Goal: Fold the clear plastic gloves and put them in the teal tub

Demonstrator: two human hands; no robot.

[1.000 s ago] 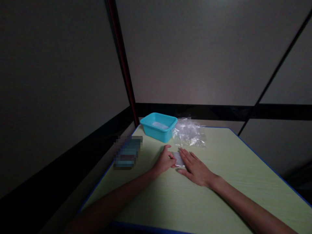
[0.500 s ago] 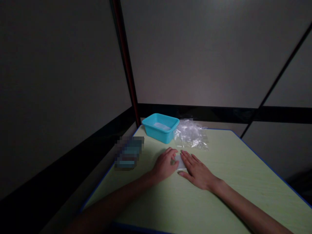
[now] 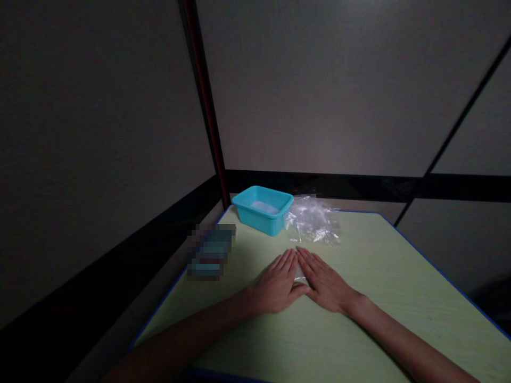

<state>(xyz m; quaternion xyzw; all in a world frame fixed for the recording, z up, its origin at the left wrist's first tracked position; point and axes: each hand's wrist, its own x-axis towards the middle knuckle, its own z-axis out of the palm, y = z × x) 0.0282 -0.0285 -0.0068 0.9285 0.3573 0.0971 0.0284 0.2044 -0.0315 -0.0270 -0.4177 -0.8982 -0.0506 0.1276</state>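
Observation:
A small clear plastic bag [image 3: 299, 274] lies flat on the table, mostly covered by my hands. My left hand [image 3: 277, 284] rests over its left side, fingers stretched out flat. From the other side, my right hand [image 3: 325, 282] presses down with its fingers straight. The fingertips of both hands nearly meet at the far edge of the bag, and the thumbs touch or almost touch at the near edge. Whatever the bag may contain is hidden.
Toward the back stands a turquoise plastic basin [image 3: 261, 218] with something whitish on its bottom. Beside it lies a heap of crumpled clear plastic bags [image 3: 313, 218]. A blurred-out object [image 3: 211, 252] sits at the left edge of the pale table [image 3: 399, 276]. Walls rise behind and to the left.
My left hand has uncurled and come down flat over the bag, closing up to the right hand. My right hand has stayed nearly in place.

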